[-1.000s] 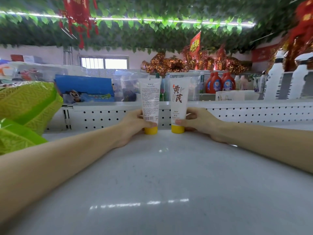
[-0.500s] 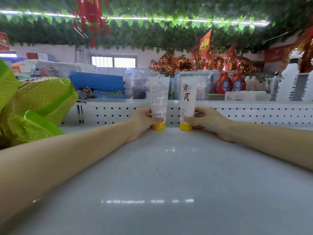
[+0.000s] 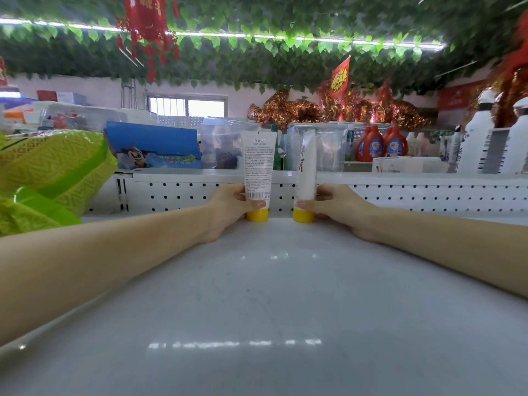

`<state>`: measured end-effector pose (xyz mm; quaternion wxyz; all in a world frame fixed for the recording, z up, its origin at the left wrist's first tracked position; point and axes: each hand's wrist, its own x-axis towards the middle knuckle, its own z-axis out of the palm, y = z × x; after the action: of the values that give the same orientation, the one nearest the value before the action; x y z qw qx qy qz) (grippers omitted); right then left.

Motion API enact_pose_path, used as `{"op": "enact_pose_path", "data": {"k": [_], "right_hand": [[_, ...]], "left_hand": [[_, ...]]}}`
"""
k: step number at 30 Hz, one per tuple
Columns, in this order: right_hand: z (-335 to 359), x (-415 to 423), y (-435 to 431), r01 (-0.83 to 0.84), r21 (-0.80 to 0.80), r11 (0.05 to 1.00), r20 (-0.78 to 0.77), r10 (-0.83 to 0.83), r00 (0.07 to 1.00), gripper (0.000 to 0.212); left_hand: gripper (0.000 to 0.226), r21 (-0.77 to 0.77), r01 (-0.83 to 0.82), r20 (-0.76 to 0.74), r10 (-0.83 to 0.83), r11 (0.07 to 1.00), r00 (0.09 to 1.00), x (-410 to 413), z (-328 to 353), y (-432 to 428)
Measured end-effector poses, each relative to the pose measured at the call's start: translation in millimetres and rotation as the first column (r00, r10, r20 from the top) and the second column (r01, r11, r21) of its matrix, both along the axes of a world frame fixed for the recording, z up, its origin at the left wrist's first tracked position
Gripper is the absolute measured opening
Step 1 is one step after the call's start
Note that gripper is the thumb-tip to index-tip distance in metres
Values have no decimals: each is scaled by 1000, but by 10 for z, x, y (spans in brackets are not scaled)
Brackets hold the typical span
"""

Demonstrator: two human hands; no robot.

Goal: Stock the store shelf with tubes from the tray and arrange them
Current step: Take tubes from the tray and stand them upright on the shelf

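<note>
Twist just made: right tube (image 3: 307, 167), pinched by right hand (image 3: 337, 207), now label-sideways, unlike half second ago. Left tube (image 3: 258, 167), pinched by left hand (image 3: 228, 208), shows back label. Both cap-down just before perforated back panel (image 3: 400, 195). Facing adjustment likely underway.

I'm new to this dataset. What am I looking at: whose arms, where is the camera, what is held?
No machine here: these are a person's bare arms, filmed by a wide-angle camera worn on the head, looking forward and down. The left hand grips a white barcode tube; the right hand grips a second tube. Both stand upright on yellow caps on the white shelf, near its perforated back panel. Green packs lie at the left.
</note>
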<state>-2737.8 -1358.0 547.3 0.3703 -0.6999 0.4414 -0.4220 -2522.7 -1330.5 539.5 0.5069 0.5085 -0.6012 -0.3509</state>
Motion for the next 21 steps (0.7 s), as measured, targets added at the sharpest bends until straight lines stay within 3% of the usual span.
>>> {"op": "enact_pose_path", "data": {"k": [9, 15, 21], "right_hand": [[-13, -26, -10, -49, 19, 999, 36, 49, 998, 33], [16, -54, -34, -52, 51, 997, 106, 46, 993, 46], [0, -58, -18, -86, 27, 996, 118, 83, 990, 32]], "left_hand": [[44, 0, 23, -38, -23, 1000, 999, -28, 7, 50], [43, -3, 29, -24, -30, 1000, 999, -40, 29, 98], [44, -3, 27, -23, -27, 1000, 999, -66, 34, 131]]}}
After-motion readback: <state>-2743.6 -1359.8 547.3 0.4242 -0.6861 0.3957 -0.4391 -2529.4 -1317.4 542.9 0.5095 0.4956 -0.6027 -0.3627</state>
